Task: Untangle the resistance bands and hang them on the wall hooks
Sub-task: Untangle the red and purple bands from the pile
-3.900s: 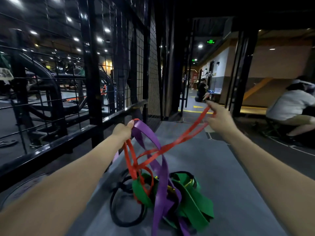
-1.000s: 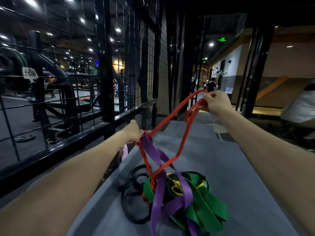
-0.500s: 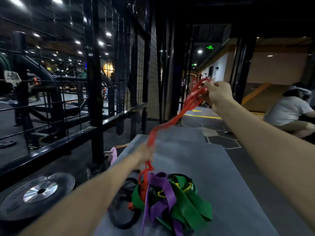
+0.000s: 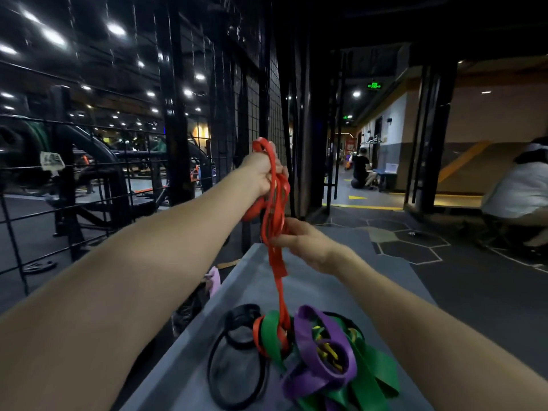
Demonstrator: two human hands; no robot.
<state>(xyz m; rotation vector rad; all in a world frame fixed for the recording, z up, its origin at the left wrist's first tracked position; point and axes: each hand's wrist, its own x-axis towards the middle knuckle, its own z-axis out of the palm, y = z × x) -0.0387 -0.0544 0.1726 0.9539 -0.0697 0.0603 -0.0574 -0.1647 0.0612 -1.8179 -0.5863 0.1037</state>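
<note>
Red band (image 4: 274, 203) is gathered in several loops in the raised left hand (image 4: 261, 173), whose fingers are curled round it, and is pinched just below by the right hand (image 4: 302, 241). From there it runs almost straight down into the tangled pile (image 4: 320, 351) on the grey bench (image 4: 311, 280). Its lower end is judged still caught among green and purple bands, directly beneath both hands, so freeing it calls for an upward pull.
</note>
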